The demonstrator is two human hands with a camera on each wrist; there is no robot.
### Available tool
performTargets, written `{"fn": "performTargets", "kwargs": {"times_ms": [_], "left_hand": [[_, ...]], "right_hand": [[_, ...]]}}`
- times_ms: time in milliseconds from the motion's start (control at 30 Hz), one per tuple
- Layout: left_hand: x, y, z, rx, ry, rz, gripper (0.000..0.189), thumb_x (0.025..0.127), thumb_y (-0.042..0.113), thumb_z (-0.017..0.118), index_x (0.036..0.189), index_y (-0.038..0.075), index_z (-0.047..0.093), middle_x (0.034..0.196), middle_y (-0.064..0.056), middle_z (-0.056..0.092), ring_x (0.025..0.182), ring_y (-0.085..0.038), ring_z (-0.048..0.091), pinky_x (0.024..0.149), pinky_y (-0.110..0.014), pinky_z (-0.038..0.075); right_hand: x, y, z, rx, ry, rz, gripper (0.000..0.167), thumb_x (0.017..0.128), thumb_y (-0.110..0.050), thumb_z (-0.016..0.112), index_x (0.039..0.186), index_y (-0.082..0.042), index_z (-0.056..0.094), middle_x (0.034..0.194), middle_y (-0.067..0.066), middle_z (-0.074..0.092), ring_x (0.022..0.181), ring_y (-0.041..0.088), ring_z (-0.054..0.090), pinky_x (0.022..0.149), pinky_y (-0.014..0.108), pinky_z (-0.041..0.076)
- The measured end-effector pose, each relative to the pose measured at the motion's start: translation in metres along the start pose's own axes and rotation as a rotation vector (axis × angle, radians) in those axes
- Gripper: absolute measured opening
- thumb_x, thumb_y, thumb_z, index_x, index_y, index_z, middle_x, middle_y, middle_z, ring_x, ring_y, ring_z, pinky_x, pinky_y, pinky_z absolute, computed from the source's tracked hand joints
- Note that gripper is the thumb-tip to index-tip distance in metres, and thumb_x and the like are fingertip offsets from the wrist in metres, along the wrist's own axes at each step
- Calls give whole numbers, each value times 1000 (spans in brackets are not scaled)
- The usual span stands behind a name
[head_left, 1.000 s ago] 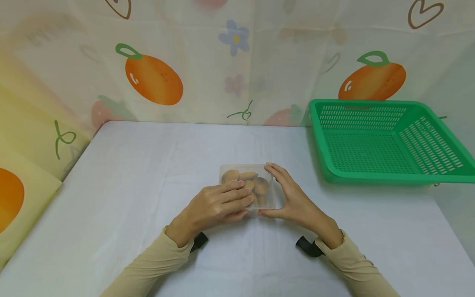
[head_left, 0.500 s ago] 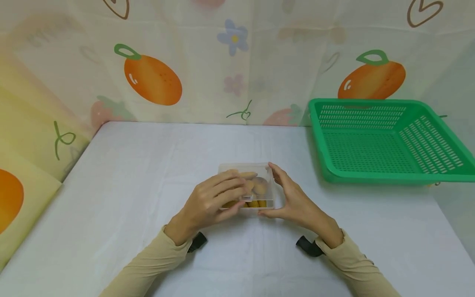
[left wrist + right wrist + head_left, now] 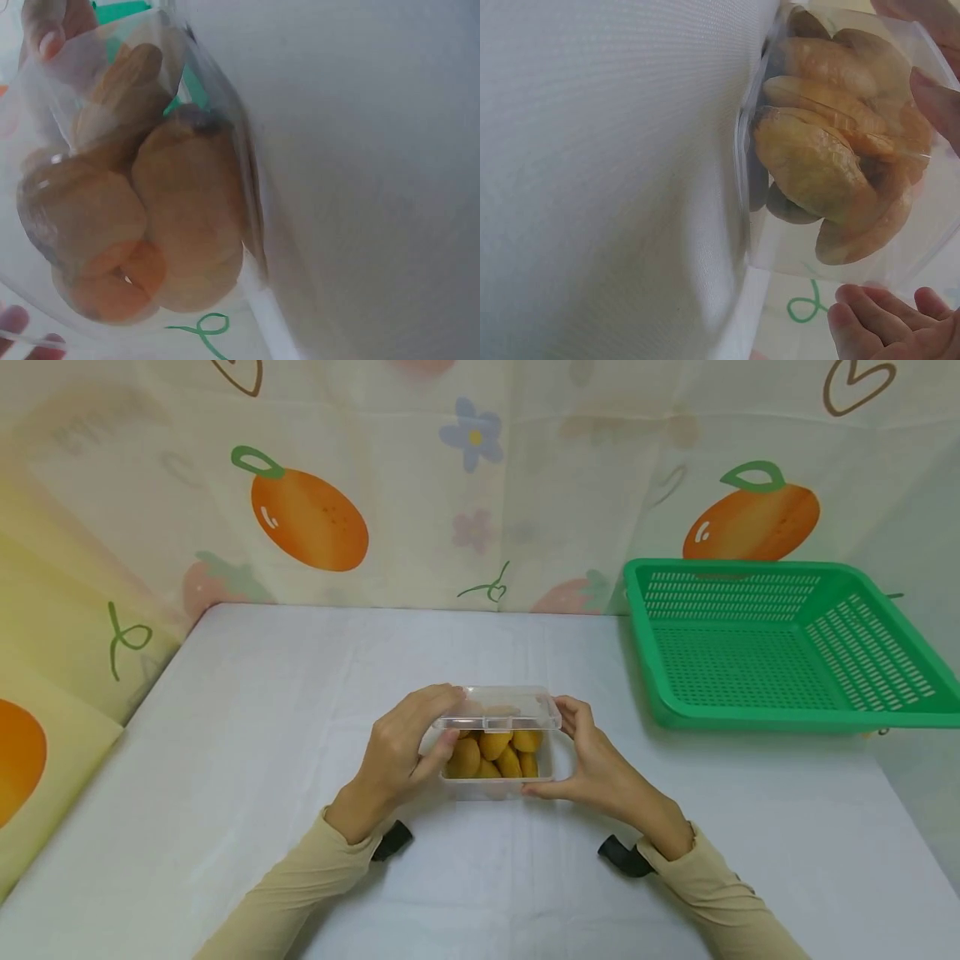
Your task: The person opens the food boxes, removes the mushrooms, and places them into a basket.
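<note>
A clear plastic box stands on the white cloth in front of me, holding several yellow-brown, rounded pieces that look like small baked buns. Its hinged-looking clear lid is raised at the front edge and tilts back. My left hand pinches the lid's left end, thumb in front and fingers behind. At the box's right side, my right hand grips it between thumb at the front corner and fingers toward the back. Both wrist views show the pieces through the box wall; their exact kind is unclear.
A green perforated plastic basket stands at the back right of the white-covered table. Behind the table hangs a curtain printed with fruit and flowers.
My left hand has moved from lying over the lid to its left end, lifting the front edge up and back. The pieces inside are now uncovered at the front. My right hand stays on the box.
</note>
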State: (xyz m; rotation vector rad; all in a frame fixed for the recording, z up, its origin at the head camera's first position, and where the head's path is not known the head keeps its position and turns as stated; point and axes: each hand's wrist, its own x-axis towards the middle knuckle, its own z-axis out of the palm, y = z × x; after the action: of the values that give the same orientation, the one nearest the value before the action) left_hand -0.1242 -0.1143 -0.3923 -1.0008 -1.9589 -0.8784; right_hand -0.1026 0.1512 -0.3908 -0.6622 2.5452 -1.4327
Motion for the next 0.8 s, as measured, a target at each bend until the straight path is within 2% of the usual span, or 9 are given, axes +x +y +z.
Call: {"fn": "performTargets", "kwargs": {"times_ms": [100, 167, 300, 400, 533, 600, 667, 733, 800], "left_hand": [[-3, -4, -2, -55, -62, -122, 49, 106, 40, 41, 121, -3, 60, 115, -16, 68, 106, -30, 65, 100, -34, 53], [-4, -6, -4, -135, -105, -209, 55, 105, 47, 40, 124, -2, 57, 119, -17, 66, 111, -31, 64, 104, -34, 51], [-5, -9, -6, -318, -118, -357, 55, 104, 49, 42, 110, -5, 47, 124, -22, 65, 116, -37, 63, 108, -37, 49], [-6, -12, -6, -367, -63, -380, 47, 105, 43, 44, 93, -3, 42, 120, -25, 67, 112, -38, 65, 100, -27, 51], [-7, -15, -5, -339, -21, -340, 39, 106, 31, 46, 85, -1, 52, 116, -26, 68, 111, -34, 66, 95, -19, 49], [-7, -16, -5, -338, -34, -337, 30, 105, 22, 49, 93, -3, 58, 120, -25, 66, 116, -30, 64, 102, -23, 50], [-7, -17, -6, -347, -74, -358, 19, 101, 12, 54, 110, -4, 60, 128, -23, 63, 120, -31, 62, 105, -32, 51], [-7, -18, -7, -392, -154, -414, 34, 99, 9, 57, 131, -1, 53, 139, -22, 56, 124, -33, 59, 106, -42, 50], [-6, -19, -9, -450, -269, -504, 56, 97, 11, 61, 148, 8, 38, 149, -19, 46, 128, -38, 55, 108, -49, 47]], "right_hand": [[0, 0, 0, 1, 0, -1, 112, 67, -15, 93, 146, 2, 15, 155, 22, 32, 147, 37, 31, 121, 52, 28], [0, 0, 0, 0, -2, -9, 112, 67, -15, 92, 146, 2, 15, 155, 22, 31, 147, 38, 31, 121, 52, 28], [0, 1, 0, 0, -4, -28, 112, 68, -16, 92, 147, 0, 15, 156, 19, 32, 147, 37, 32, 121, 52, 29], [0, 2, 0, 0, -3, -31, 111, 68, -17, 92, 146, -2, 15, 156, 18, 32, 147, 37, 33, 121, 50, 29], [0, 2, 0, -4, -2, -28, 111, 69, -18, 92, 146, -1, 14, 158, 19, 30, 147, 37, 33, 121, 49, 30], [1, 2, 0, 1, -2, -33, 112, 69, -17, 92, 147, -1, 14, 158, 20, 29, 147, 37, 32, 121, 49, 29], [1, 3, 0, 1, -1, -42, 112, 69, -15, 92, 148, -1, 14, 158, 20, 29, 147, 37, 32, 122, 48, 29], [1, 3, 0, 1, -2, -52, 111, 69, -14, 92, 148, -2, 14, 159, 21, 29, 147, 37, 32, 122, 48, 28], [1, 3, 0, -2, -5, -58, 111, 69, -14, 92, 148, -2, 14, 158, 20, 29, 147, 37, 32, 122, 48, 28]]}}
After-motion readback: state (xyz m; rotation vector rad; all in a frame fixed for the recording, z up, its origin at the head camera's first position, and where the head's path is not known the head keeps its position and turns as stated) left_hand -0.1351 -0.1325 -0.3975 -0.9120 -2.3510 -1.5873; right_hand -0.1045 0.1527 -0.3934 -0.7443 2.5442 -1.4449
